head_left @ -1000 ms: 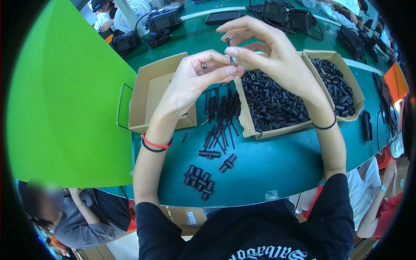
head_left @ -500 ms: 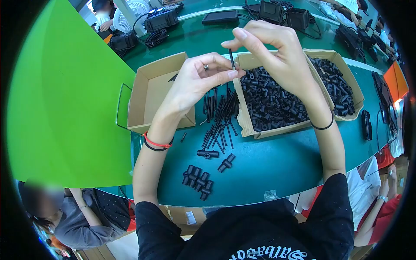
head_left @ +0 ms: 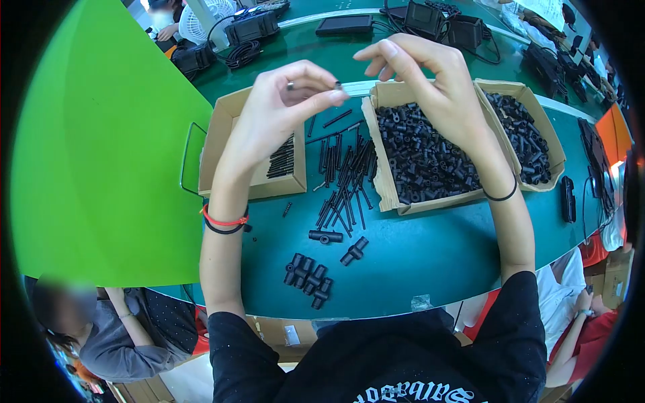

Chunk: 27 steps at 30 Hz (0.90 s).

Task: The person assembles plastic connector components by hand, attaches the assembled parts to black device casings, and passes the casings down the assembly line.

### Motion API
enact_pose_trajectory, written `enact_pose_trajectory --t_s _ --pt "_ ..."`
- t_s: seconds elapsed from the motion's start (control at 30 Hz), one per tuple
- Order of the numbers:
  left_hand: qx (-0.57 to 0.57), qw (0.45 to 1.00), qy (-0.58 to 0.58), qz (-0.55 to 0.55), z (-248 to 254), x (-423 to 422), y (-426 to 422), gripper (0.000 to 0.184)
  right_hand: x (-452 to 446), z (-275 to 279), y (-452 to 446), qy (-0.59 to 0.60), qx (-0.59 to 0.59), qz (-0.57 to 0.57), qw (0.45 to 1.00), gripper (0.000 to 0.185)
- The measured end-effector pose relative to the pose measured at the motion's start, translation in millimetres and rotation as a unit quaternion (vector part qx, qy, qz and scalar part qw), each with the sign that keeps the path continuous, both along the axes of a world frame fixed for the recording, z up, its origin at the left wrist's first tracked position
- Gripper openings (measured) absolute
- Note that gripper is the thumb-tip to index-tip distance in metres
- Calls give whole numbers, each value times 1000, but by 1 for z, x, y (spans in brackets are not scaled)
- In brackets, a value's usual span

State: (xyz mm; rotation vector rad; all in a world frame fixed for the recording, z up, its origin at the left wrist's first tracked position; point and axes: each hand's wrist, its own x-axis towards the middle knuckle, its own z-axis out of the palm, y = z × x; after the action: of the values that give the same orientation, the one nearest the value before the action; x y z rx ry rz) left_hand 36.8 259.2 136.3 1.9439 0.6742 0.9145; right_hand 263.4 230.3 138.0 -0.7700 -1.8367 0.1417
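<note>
Above the left cardboard box [head_left: 226,127], my left hand [head_left: 282,107] pinches a small dark part [head_left: 338,86] between thumb and fingertips; its far end is hidden. My right hand [head_left: 430,80] hangs over the box of black fittings [head_left: 430,158], its fingers apart and nothing seen in them. Long black bolts [head_left: 346,174] lie in a loose pile between the two boxes. More bolts [head_left: 282,160] lie in a row inside the left box. Nearer the front are several black T-shaped fittings [head_left: 309,277], two single ones [head_left: 354,251] and a small spring [head_left: 287,209].
A second box of black fittings [head_left: 521,138] stands at the right. A green panel [head_left: 101,154] rises at the left. Black devices with cables [head_left: 252,28] lie at the back. One person [head_left: 134,329] sits at the lower left, others at the right and back.
My left hand has moved left, away from my right hand, uncovering bolts in the left box. The long bolt once upright between my hands no longer shows there. My right hand's fingers have spread.
</note>
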Motion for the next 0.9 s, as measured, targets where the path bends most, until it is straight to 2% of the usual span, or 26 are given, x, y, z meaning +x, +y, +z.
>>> enact_pose_trajectory --t_s 0.03,0.07,0.1,0.13,0.17,0.23,0.27,0.33,0.4,0.47,0.5,0.57,0.6,0.63,0.7,0.73,0.8,0.9 --pt "53 993 76 67 1 -6 2 12 1 -1 0 1 0 1 1000 33" --pt "53 993 76 69 0 -14 6 12 1 -1 1 -8 -8 2 1000 33" --pt "122 960 213 134 -6 -23 12 11 1 -2 2 -17 -16 3 1000 33" --pt "187 899 344 195 -13 -31 19 11 1 -3 3 -18 -15 4 1000 33" --pt "188 899 343 195 -22 -39 27 11 0 -4 3 -30 -18 5 999 33" --pt "156 847 456 224 -43 -50 42 14 0 -5 4 -41 -21 6 999 33" --pt "156 847 456 223 -49 -48 44 14 -1 -5 4 -49 -25 6 998 33" --pt "185 886 403 134 -61 -44 49 16 0 -4 3 -57 -29 5 998 32" --pt "192 872 431 130 -48 -38 40 21 1 0 1 -60 22 12 998 25" --pt "287 848 402 194 -32 -38 27 22 4 15 -13 -33 87 73 993 20" --pt "289 874 335 202 -13 -31 11 22 14 25 -21 -72 145 79 984 29" --pt "324 901 197 212 32 -24 -24 27 36 35 -46 -112 172 84 975 29" --pt "352 902 126 215 43 -25 -39 31 48 35 -61 -133 162 85 974 29" --pt "403 880 -1 251 42 -47 -48 36 60 31 -76 -154 130 85 976 29" --pt "437 840 -122 297 44 -67 -89 41 78 15 -104 -199 41 79 976 29" --pt "420 869 -165 203 61 -56 -126 38 83 4 -117 -221 -8 73 972 29" --pt "382 904 -169 88 65 -47 -155 39 86 -21 -134 -252 -88 58 962 29" --pt "340 928 -137 62 58 -40 -163 40 83 -51 -145 -267 -139 30 953 29"
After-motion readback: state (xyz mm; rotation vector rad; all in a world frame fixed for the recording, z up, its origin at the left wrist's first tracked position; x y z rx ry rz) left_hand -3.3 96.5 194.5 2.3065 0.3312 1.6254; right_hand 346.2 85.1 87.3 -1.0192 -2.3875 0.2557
